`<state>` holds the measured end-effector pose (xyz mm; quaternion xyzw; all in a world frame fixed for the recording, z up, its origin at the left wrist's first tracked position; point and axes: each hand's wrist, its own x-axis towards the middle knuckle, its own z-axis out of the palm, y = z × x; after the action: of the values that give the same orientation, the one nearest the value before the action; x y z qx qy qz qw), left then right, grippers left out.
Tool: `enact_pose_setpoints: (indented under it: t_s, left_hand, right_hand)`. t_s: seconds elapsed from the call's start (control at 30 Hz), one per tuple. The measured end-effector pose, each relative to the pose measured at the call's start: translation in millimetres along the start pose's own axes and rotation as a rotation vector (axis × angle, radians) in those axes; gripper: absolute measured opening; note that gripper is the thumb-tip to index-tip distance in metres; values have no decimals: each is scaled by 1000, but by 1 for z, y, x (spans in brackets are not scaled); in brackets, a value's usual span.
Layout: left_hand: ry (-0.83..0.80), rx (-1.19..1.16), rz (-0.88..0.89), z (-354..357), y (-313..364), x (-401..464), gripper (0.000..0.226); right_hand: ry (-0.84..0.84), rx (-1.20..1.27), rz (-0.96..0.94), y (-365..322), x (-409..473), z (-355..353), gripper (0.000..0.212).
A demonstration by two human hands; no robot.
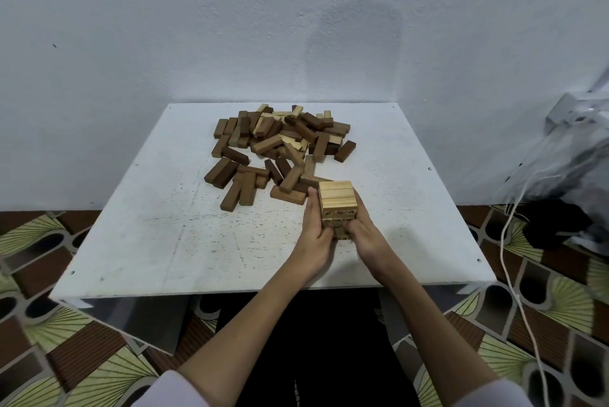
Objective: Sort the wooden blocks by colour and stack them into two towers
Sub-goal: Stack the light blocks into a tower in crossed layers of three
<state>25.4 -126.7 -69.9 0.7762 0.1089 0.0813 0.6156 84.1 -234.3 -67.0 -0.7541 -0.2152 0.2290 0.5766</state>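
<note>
Light tower (337, 205): near the table's (164, 242) front edge, right of centre, several layers of pale blocks, top layer three side by side. Lower layers half hidden behind thumbs and palms; dark marks on the near face, too small to read. Base out of sight, so layer count unclear.

Left hand (316, 228) flat against the tower's left side, fingers straight and together, thumb across the near face. Right hand (364, 230) pressed to the right side likewise, fingers mostly hidden behind the tower. Both touching, squeezing the tower between them.

Pile (280, 146) behind the tower, toward the far edge: loose blocks, mostly dark brown, a few pale ones buried among them, overlapping so that many show only in part. Nearest dark blocks just beside the tower and left fingertips.

At right, a grey bundle (566, 156) cut off by the frame, blurred, and a white cord (509, 275) trailing over the patterned floor (49, 340).
</note>
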Motion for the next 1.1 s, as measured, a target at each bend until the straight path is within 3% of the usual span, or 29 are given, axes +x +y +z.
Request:
enact_pose_setpoints:
  t_s: [1.1]
  left_hand:
    - [19, 40, -29, 2, -5, 1, 67]
  right_hand:
    - [25, -17, -35, 3, 3, 2, 68]
